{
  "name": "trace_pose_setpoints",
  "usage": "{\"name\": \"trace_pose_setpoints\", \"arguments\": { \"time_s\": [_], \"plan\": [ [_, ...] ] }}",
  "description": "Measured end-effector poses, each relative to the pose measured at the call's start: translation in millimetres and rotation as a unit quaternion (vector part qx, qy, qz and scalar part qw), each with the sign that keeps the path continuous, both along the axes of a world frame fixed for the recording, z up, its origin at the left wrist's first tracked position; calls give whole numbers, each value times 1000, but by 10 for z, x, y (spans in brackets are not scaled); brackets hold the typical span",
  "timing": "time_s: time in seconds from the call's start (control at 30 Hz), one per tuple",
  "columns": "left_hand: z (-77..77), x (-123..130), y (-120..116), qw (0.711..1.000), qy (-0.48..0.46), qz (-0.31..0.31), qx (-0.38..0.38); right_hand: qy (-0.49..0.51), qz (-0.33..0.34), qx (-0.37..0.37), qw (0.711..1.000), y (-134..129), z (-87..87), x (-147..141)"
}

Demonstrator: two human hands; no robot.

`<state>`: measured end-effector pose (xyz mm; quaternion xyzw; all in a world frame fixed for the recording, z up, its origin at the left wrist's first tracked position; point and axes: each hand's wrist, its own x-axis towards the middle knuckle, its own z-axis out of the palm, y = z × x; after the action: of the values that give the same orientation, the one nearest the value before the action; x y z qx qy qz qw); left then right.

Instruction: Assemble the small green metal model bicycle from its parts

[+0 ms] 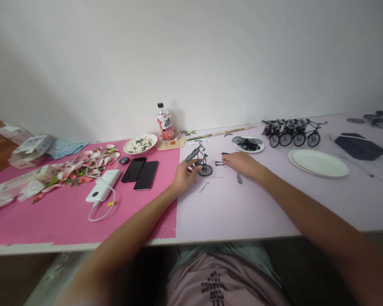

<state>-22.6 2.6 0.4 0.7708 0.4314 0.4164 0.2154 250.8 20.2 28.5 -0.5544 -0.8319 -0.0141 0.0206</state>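
Note:
My left hand is closed on a small dark model bicycle, whose one visible wheel is at its lower right. To the right, my right hand pinches at a small black part just above the tabletop. Thin dark parts lie beside its fingertips, and a small grey part is below that hand. Another thin piece rests on the pale surface below the bicycle. Behind my right hand, a white plate holds dark wheels and parts.
Several assembled bicycles stand at the back right, behind white plates. A bottle and a bowl are at the back. Two phones, a power bank and pink petals lie on the left.

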Motion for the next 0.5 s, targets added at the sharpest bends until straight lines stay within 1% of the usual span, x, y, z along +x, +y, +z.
{"name": "trace_pose_setpoints", "arguments": {
  "time_s": [0.2,0.33,0.5],
  "plan": [
    [-27,-5,17,1000,-1,-4,-4,-38,-39,-25,998,-9,-36,-66],
    [-25,-8,15,1000,2,-2,-4,-39,-35,-19,998,-23,-43,-67],
    [3,1,-13,1000,4,-7,-3,-32,-37,-15,999,-50,-2,-54]
  ]
}}
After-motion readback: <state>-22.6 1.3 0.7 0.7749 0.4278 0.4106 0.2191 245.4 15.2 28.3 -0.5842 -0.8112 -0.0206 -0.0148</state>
